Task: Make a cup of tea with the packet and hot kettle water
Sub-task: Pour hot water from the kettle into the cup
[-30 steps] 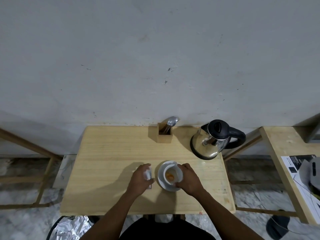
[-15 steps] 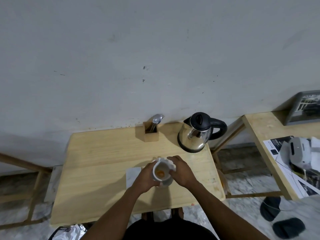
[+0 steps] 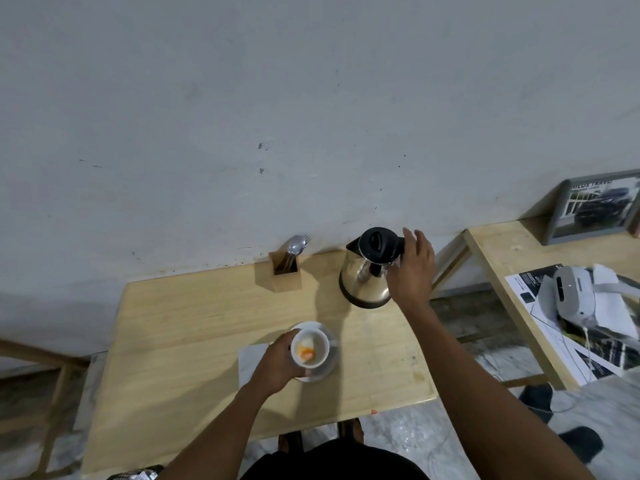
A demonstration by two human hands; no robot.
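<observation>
A white cup (image 3: 317, 341) stands on a white saucer (image 3: 330, 365) near the middle of the wooden table (image 3: 180, 341). Inside it lies something orange and white, likely the tea bag. My left hand (image 3: 275, 365) is wrapped around the cup's left side. A steel kettle (image 3: 365, 275) with a black lid stands at the back right of the table. My right hand (image 3: 412, 268) is at the kettle's handle with its fingers spread, and it hides the handle. A flat white packet or paper (image 3: 250, 362) lies just left of the saucer.
A wooden holder (image 3: 284, 273) with a spoon and a fork stands at the back, left of the kettle. A second table (image 3: 502, 258) on the right carries printed sheets, a white headset (image 3: 571, 292) and a framed picture (image 3: 595, 207). The wall is right behind.
My right hand has left the cup and gone up and right to the kettle's handle. My left hand has moved from the packet onto the cup. The view has swung right.
</observation>
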